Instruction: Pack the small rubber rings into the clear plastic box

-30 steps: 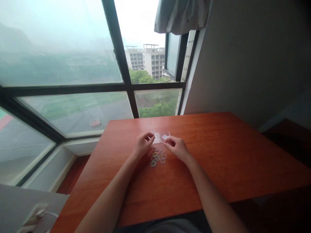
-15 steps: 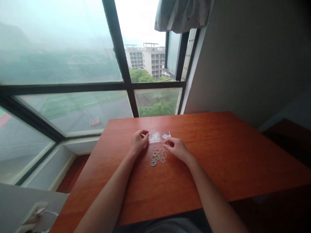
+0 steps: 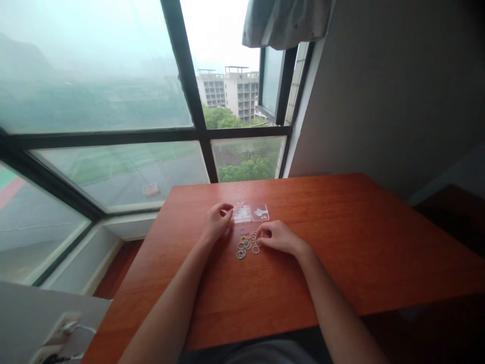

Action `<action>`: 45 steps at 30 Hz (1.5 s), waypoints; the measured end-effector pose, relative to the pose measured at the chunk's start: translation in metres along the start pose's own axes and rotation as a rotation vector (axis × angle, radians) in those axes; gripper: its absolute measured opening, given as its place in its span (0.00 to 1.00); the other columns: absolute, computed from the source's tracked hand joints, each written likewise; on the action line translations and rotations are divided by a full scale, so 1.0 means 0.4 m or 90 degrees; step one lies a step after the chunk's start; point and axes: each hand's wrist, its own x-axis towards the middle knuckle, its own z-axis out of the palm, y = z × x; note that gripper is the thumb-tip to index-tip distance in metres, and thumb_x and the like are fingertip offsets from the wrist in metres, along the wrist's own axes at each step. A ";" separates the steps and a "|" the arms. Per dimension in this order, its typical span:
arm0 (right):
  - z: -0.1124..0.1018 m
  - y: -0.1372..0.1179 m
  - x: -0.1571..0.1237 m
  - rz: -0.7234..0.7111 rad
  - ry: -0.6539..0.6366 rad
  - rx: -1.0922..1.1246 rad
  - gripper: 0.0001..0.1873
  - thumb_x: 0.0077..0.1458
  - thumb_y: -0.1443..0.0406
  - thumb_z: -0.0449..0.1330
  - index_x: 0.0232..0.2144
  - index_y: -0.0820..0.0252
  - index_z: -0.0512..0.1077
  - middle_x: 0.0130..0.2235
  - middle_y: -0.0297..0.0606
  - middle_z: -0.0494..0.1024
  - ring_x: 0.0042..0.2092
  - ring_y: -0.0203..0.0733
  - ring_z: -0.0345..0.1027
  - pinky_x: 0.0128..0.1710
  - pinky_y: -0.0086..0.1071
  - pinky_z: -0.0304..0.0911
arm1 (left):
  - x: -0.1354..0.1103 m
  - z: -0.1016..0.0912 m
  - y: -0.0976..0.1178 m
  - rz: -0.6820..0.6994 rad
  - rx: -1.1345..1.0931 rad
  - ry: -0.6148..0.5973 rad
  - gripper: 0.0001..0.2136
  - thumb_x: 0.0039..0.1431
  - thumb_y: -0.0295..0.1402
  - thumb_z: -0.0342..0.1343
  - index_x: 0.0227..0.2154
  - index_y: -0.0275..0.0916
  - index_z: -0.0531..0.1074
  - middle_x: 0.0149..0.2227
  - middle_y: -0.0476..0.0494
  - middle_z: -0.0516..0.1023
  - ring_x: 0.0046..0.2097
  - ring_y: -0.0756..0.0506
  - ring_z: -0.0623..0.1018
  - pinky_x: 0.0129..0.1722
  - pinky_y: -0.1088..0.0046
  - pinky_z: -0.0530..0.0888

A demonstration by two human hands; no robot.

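Several small metal rings (image 3: 247, 243) lie in a loose heap on the red-brown wooden table (image 3: 341, 242). Just beyond them lie two small clear plastic tags (image 3: 250, 213) side by side. My left hand (image 3: 216, 221) is curled at the left edge of the tags, fingertips pinched together on something I cannot make out. My right hand (image 3: 276, 236) rests on the table at the right edge of the ring heap, thumb and forefinger pinched at a ring there.
The table stands against a large dark-framed window (image 3: 189, 101) on the far and left sides and a grey wall (image 3: 397, 91) on the right. A wall socket with a white cable (image 3: 64, 328) sits low at the left.
My right hand has drawn back from the clear tags to the right side of the ring heap. My left hand has shifted slightly left and stays beside the tags.
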 end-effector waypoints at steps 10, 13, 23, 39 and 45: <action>-0.005 0.010 0.001 0.000 -0.050 -0.042 0.07 0.48 0.63 0.63 0.31 0.58 0.77 0.26 0.31 0.74 0.27 0.32 0.65 0.26 0.24 0.53 | -0.001 -0.001 -0.004 -0.002 -0.005 -0.005 0.11 0.53 0.37 0.54 0.34 0.37 0.75 0.33 0.45 0.79 0.29 0.49 0.75 0.30 0.74 0.71; -0.005 0.008 0.001 -0.001 -0.052 -0.051 0.06 0.48 0.63 0.63 0.30 0.58 0.78 0.27 0.32 0.76 0.28 0.33 0.65 0.27 0.24 0.53 | 0.000 0.001 -0.008 0.002 -0.004 -0.009 0.11 0.53 0.36 0.54 0.34 0.37 0.75 0.33 0.45 0.79 0.30 0.49 0.75 0.30 0.74 0.71; -0.001 0.009 0.001 -0.035 -0.012 -0.062 0.03 0.50 0.66 0.62 0.27 0.59 0.76 0.26 0.32 0.75 0.27 0.33 0.64 0.27 0.25 0.52 | -0.004 0.000 -0.004 0.011 -0.009 -0.016 0.10 0.53 0.36 0.54 0.34 0.37 0.76 0.33 0.45 0.79 0.30 0.49 0.75 0.30 0.74 0.71; -0.006 -0.013 0.021 -0.087 0.260 -0.022 0.06 0.54 0.62 0.59 0.30 0.60 0.73 0.25 0.33 0.71 0.27 0.34 0.60 0.28 0.27 0.54 | -0.058 0.038 0.133 0.128 -0.128 -0.224 0.11 0.56 0.39 0.56 0.34 0.36 0.76 0.30 0.45 0.77 0.26 0.52 0.72 0.25 0.78 0.68; -0.002 -0.012 0.021 -0.090 0.259 -0.023 0.06 0.55 0.62 0.59 0.30 0.59 0.73 0.26 0.34 0.71 0.27 0.35 0.61 0.28 0.27 0.55 | -0.058 0.040 0.137 0.143 -0.101 -0.246 0.10 0.55 0.37 0.55 0.31 0.36 0.76 0.26 0.46 0.75 0.26 0.51 0.71 0.26 0.77 0.68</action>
